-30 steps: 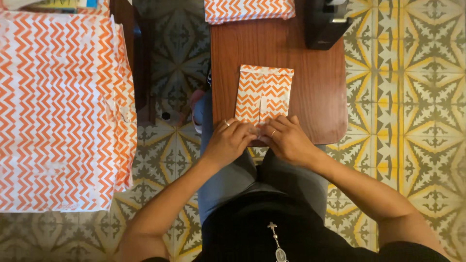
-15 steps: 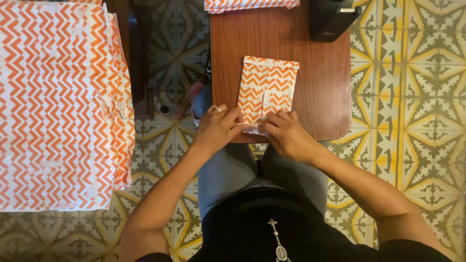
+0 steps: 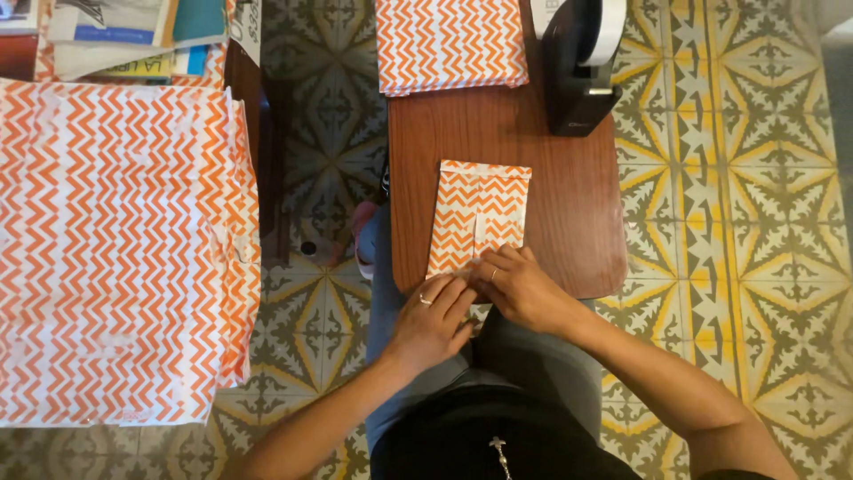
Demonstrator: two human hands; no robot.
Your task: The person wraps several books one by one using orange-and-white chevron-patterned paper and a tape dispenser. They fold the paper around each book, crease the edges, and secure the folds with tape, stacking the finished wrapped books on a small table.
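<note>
Left hand [image 3: 433, 322]: fingers pretty much flat and together, tips pressing on the near edge of the orange-and-white chevron paper bag [image 3: 481, 216]. Ring on one finger. Not gripping, just pushing down.
Right hand [image 3: 524, 289]: fingers slightly curled, tips on the same bottom edge, right beside the left hand, looks like they're pinching the fold there.
Paper bag: lying flat on the wooden bench [image 3: 569, 204], near the front edge.
Tape dispenser [image 3: 582, 67]: black, at the bench's far right.
Stack of chevron sheets [image 3: 115, 249]: off to the left.
</note>
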